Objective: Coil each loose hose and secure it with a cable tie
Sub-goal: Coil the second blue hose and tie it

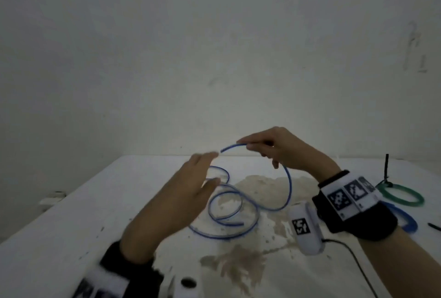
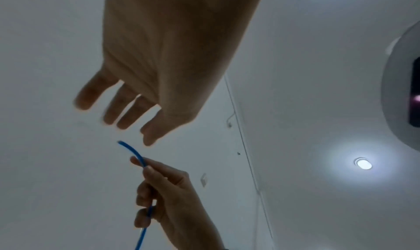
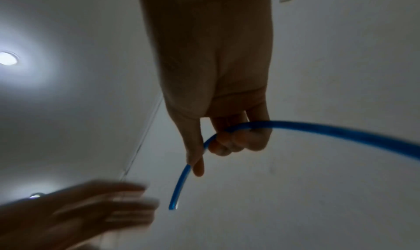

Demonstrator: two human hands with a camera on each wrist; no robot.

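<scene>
A thin blue hose (image 1: 287, 185) loops loosely on the white table (image 1: 71, 221), and one end rises into the air. My right hand (image 1: 267, 147) grips that raised end, thumb and curled fingers round it (image 3: 229, 137), with a short free tip (image 1: 229, 148) sticking out to the left. My left hand (image 1: 202, 171) hovers just left of that tip with straight fingers (image 2: 122, 114), holding nothing. In the left wrist view the hose tip (image 2: 129, 149) lies a little beyond my fingertips. In the right wrist view the left hand (image 3: 95, 210) is blurred.
At the table's right lie a coiled green hose (image 1: 401, 195) with an upright black cable tie (image 1: 386, 166), a coiled blue hose (image 1: 408, 221) partly behind my wrist, and a loose black tie (image 1: 434, 226). A stained patch (image 1: 238, 264) marks the table's middle. The wall stands behind.
</scene>
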